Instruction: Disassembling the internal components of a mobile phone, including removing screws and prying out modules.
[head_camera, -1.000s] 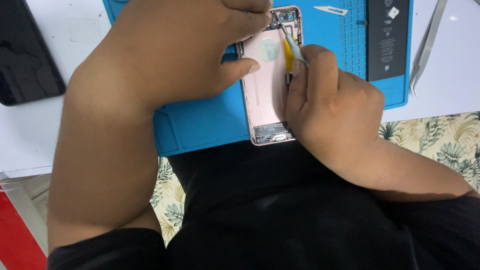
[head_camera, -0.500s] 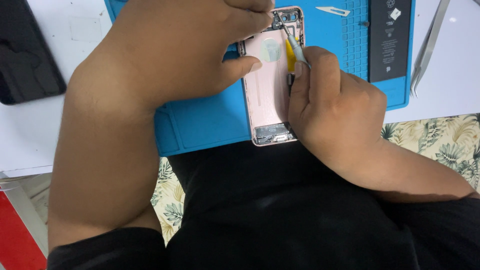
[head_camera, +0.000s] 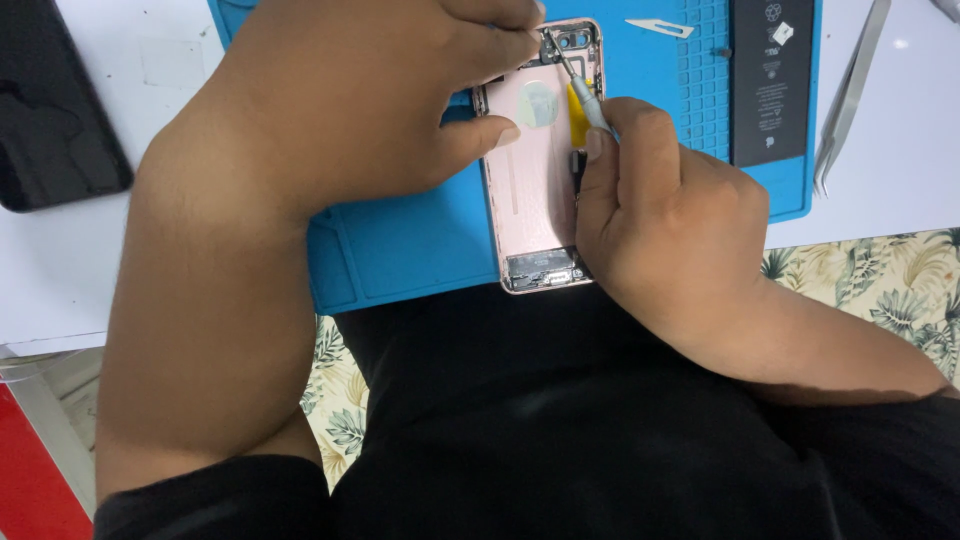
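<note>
An opened pink phone housing (head_camera: 535, 190) lies lengthwise on a blue work mat (head_camera: 400, 250). My left hand (head_camera: 370, 100) rests over its left side, thumb on the inner plate and fingertips near the camera end. My right hand (head_camera: 665, 220) pinches a thin grey metal tool (head_camera: 578, 85) whose tip reaches the top corner of the housing, next to a yellow strip inside it. The housing's right edge is hidden under my right hand.
A black phone battery (head_camera: 770, 80) lies on the mat's right part, with a small blade (head_camera: 660, 27) beside it. Metal tweezers (head_camera: 850, 95) rest on the white table at the right. A dark screen panel (head_camera: 50, 110) sits at the far left.
My right hand has shifted slightly, and the tool's tip has moved up toward the camera corner of the housing. My left hand stays in place.
</note>
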